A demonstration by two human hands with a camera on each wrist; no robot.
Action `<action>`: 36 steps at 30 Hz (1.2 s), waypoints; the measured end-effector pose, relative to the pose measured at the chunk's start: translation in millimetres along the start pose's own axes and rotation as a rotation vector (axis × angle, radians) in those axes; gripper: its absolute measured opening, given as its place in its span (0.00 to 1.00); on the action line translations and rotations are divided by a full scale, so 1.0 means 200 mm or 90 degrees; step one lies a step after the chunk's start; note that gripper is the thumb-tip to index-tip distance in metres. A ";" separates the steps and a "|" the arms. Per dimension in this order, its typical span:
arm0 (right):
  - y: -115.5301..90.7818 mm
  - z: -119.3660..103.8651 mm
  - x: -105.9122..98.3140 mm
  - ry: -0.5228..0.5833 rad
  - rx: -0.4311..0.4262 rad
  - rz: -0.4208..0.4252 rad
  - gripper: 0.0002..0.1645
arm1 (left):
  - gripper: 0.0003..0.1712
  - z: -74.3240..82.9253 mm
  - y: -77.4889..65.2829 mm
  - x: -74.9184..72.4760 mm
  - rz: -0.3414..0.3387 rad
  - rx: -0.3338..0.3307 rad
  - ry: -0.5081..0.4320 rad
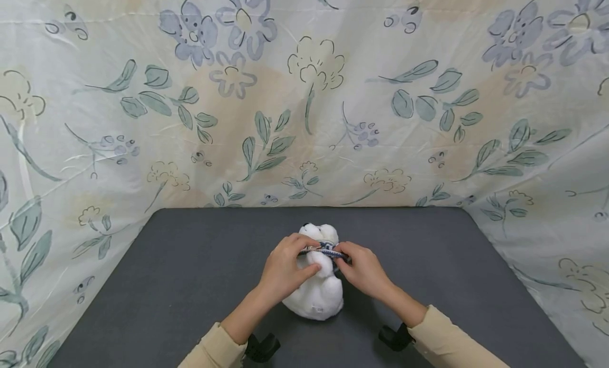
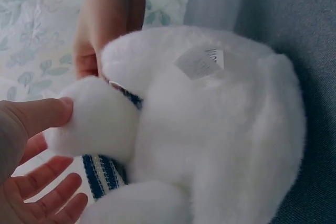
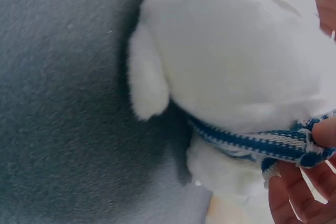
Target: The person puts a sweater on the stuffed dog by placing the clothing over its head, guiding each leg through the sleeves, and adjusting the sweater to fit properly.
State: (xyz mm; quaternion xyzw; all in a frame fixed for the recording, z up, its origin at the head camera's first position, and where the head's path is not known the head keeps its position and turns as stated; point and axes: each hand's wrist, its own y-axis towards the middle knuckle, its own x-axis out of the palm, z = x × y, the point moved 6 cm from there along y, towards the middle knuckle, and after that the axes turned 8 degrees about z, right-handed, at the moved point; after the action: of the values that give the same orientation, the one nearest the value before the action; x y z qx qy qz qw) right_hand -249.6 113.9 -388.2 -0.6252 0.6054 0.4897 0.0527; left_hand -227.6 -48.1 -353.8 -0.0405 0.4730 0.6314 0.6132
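A white plush toy [image 1: 314, 299] sits on the dark grey table with its back toward me. Round its neck runs a blue-and-white knitted scarf [image 3: 262, 144]. My left hand [image 1: 287, 267] holds the toy from the left, its thumb on a rounded white limb [image 2: 97, 121] and the index finger passing behind it; the other fingers are spread. On the right, my right hand [image 1: 363, 270] pinches the scarf between thumb and fingers. The scarf's far side is hidden behind the toy. A small white tag [image 2: 197, 64] shows on the fur.
The grey table [image 1: 190, 283] stretches out on both sides of the toy. A floral curtain [image 1: 304, 119] hangs behind the table and along its sides. Black straps [image 1: 263, 348] show near both wrists, beside the beige sleeves [image 1: 447, 336].
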 end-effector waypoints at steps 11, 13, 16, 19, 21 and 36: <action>0.02 -0.08 -0.04 0.057 -0.005 -0.015 0.09 | 0.24 -0.01 0.03 0.04 -0.081 -0.020 -0.022; 0.03 -0.09 -0.05 0.067 -0.006 -0.013 0.09 | 0.25 -0.01 0.03 0.05 -0.095 -0.018 -0.030; 0.03 -0.10 -0.05 0.081 -0.009 -0.010 0.08 | 0.26 -0.01 0.04 0.07 -0.117 -0.017 -0.040; 0.03 -0.10 -0.05 0.093 -0.012 -0.008 0.09 | 0.27 -0.01 0.04 0.09 -0.146 -0.021 -0.050; 0.03 -0.10 -0.05 0.101 -0.018 -0.005 0.09 | 0.27 -0.01 0.04 0.10 -0.165 -0.027 -0.053; 0.02 -0.15 -0.08 0.092 -0.106 0.042 0.10 | 0.27 -0.04 0.05 0.12 -0.132 -0.024 0.002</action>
State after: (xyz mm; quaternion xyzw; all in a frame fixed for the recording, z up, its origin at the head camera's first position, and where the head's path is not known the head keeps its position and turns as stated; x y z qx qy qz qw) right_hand -232.5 104.3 -359.9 -0.6412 0.5849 0.4932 -0.0593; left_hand -244.8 -33.3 -367.4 -0.1016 0.4555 0.5732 0.6736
